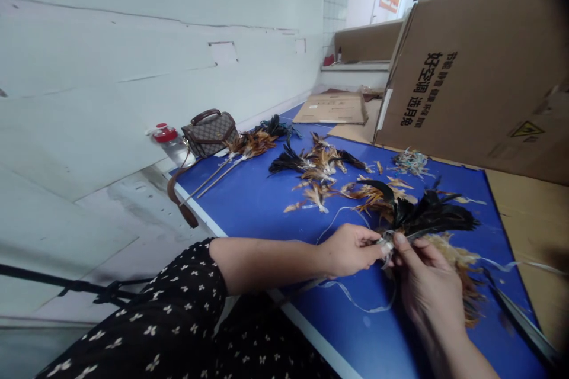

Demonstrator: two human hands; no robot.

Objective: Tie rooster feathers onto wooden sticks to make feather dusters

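Note:
My left hand (349,249) and my right hand (422,275) meet over the blue table (249,201), both pinched at the quill end of a bundle of black feathers (429,216). The feather tips fan out to the right. A thin pale ribbon (355,302) trails from the bundle's bound end, looping on the table below my left hand. Brown and tan feathers (462,272) lie under and behind my right hand.
Loose brown and black feathers (320,166) are scattered across the table's middle. Finished feather sticks (231,160) lie at the far left by a patterned handbag (208,133) and a red-capped bottle (171,142). A large cardboard box (480,71) stands at right; flat cardboard (331,109) lies beyond.

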